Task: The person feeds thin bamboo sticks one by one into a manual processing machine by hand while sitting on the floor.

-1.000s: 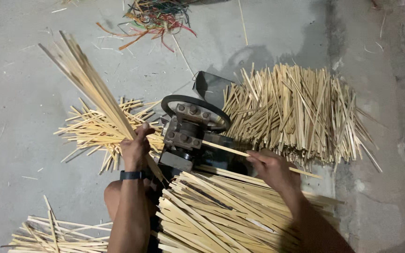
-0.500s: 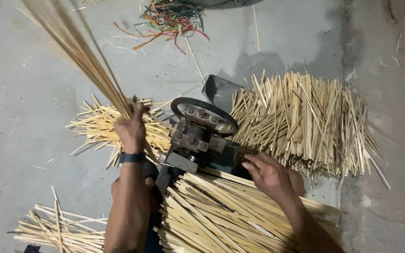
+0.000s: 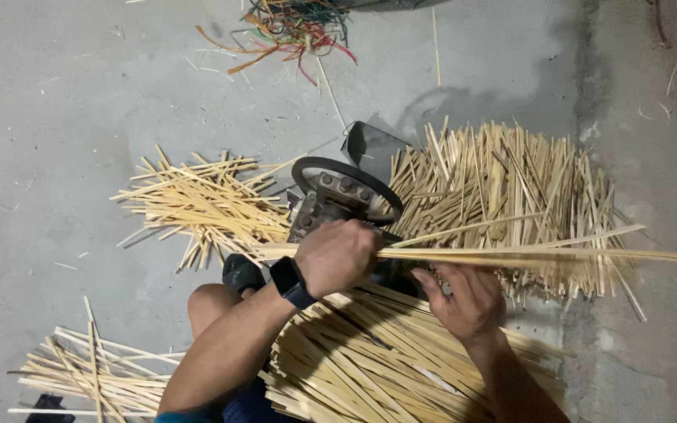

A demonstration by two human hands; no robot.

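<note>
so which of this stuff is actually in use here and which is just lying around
In use:
- left hand gripping the long bundle of pale bamboo strips
- right hand, open, just under that bundle
- small dark metal machine with a black wheel

Lying about:
- tangle of coloured cords
- big heap of split sticks
- small stick pile on the grey concrete floor

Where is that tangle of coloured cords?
The tangle of coloured cords lies on the concrete floor at the top of the head view, beyond the small machine.

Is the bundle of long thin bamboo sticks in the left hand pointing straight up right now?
No, the left hand holds the bundle of long thin bamboo sticks lying level across the small metal machine with a black wheel.
</note>
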